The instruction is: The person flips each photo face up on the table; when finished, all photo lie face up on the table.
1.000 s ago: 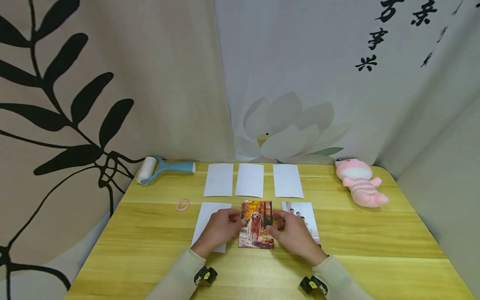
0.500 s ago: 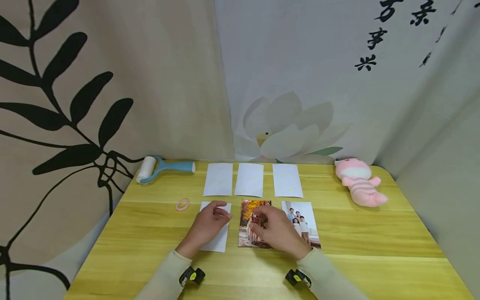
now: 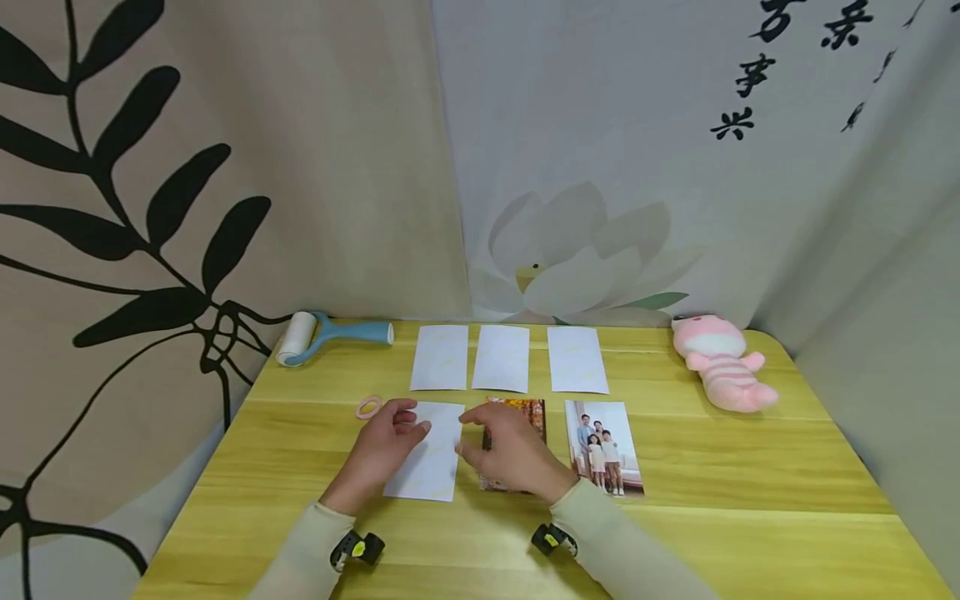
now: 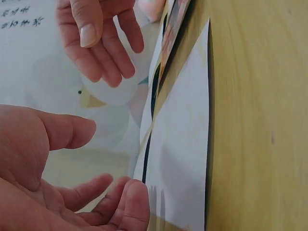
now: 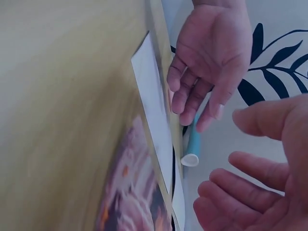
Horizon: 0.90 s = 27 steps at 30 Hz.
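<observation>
A blank white card [image 3: 429,467] lies face-down in the near row, at its left end. My left hand [image 3: 377,457] is over its left edge, fingers loosely bent, holding nothing. Over the dog photo [image 3: 534,412] hovers my right hand [image 3: 513,447], its fingertips near the white card's right edge. That hand hides most of the dog photo. In the left wrist view, both hands face each other with gaps between thumb and fingers, above the white card [image 4: 180,144]. To the right sits a family photo [image 3: 606,454], face-up.
Three more white cards stand in a row behind, the middle card [image 3: 501,358] among them. At the back left is a blue-handled lint roller [image 3: 337,333]. A pink ring [image 3: 368,407] lies beside my left hand, and a pink plush toy [image 3: 726,367] at the back right.
Both hands have shifted left. My right hand has left the dog photo's right edge and crossed over it to the white card; the left hand has drawn back to that card's left edge.
</observation>
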Motion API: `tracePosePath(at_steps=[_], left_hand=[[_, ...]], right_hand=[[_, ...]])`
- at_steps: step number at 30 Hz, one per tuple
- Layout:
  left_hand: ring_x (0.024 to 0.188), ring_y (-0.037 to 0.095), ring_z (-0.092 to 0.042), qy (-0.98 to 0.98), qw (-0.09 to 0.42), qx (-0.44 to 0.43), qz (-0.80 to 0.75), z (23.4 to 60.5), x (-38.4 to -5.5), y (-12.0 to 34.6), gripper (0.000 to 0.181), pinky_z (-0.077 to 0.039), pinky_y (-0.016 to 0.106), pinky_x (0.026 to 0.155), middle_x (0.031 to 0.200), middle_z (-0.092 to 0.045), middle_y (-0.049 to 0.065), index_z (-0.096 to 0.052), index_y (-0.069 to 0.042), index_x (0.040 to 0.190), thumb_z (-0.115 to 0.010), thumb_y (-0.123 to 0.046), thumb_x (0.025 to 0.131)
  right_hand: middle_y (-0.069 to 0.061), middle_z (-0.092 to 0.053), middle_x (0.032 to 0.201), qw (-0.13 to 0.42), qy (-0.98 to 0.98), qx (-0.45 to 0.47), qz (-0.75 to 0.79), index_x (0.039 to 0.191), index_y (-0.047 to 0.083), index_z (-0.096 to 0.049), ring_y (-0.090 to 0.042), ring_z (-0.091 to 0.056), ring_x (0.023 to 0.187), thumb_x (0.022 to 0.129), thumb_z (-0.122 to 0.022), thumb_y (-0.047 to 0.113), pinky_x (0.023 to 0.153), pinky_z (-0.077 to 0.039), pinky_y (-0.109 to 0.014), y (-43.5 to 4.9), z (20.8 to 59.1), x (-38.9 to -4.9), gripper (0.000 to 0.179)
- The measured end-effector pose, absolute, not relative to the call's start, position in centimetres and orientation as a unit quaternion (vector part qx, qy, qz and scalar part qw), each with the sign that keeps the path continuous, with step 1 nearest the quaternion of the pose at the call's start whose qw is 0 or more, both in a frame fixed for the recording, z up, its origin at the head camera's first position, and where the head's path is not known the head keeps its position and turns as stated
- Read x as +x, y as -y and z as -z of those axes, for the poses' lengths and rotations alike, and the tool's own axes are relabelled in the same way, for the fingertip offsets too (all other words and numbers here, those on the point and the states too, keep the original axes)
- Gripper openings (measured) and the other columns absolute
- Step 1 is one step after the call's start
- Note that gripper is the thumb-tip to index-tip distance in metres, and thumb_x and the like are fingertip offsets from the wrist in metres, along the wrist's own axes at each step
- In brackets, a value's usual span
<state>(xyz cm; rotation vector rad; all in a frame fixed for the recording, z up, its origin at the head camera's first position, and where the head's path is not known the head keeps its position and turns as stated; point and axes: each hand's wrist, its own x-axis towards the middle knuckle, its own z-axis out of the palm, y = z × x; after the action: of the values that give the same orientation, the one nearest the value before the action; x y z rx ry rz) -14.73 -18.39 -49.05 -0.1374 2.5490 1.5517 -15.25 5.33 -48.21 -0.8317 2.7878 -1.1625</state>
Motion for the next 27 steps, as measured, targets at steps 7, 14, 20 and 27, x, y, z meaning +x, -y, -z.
tracePosePath(at_steps=[7, 14, 20, 27], left_hand=[[0.129, 0.037, -0.060, -0.859, 0.068, -0.041, -0.506, 48.9, -15.0, 19.4, 0.051, -0.052, 0.051, 0.107, 0.141, -0.060, 0.024, -0.055, 0.002, 0.147, -0.067, -0.024, 0.105], [0.134, 0.039, -0.058, -0.866, 0.067, -0.046, -0.494, 49.4, -15.3, 20.2, 0.049, -0.052, 0.052, 0.108, 0.146, -0.060, 0.024, -0.055, 0.002, 0.149, -0.064, -0.021, 0.106], [0.134, 0.040, -0.059, -0.861, 0.060, -0.047, -0.503, 49.6, -15.6, 20.3, 0.046, -0.052, 0.052, 0.109, 0.143, -0.059, 0.024, -0.057, 0.005, 0.146, -0.063, -0.016, 0.106], [0.134, 0.041, -0.059, -0.857, 0.052, -0.041, -0.511, 49.8, -15.7, 20.7, 0.041, -0.052, 0.050, 0.109, 0.141, -0.058, 0.024, -0.059, 0.007, 0.142, -0.063, -0.012, 0.105]], right_hand=[[-0.004, -0.072, 0.134, 0.041, -0.899, -0.282, 0.332, 0.131, 0.012, -0.071, -0.024, -0.064, 0.131, 0.094, -0.081, 0.034, 0.118, -0.046, -0.048, -3.1, 49.0, -15.2, 0.044], [-0.003, -0.068, 0.142, 0.055, -0.910, -0.311, 0.269, 0.135, 0.012, -0.070, -0.022, -0.062, 0.135, 0.089, -0.085, 0.044, 0.116, -0.048, -0.039, -0.8, 49.7, -14.6, 0.058], [-0.005, -0.060, 0.154, 0.083, -0.920, -0.307, 0.229, 0.139, 0.012, -0.069, -0.025, -0.052, 0.148, 0.082, -0.088, 0.051, 0.122, -0.042, -0.042, 0.6, 50.0, -14.0, 0.071], [-0.005, -0.058, 0.156, 0.080, -0.929, -0.310, 0.184, 0.140, 0.013, -0.068, -0.024, -0.051, 0.149, 0.083, -0.089, 0.047, 0.120, -0.045, -0.042, 1.3, 50.4, -13.8, 0.070]])
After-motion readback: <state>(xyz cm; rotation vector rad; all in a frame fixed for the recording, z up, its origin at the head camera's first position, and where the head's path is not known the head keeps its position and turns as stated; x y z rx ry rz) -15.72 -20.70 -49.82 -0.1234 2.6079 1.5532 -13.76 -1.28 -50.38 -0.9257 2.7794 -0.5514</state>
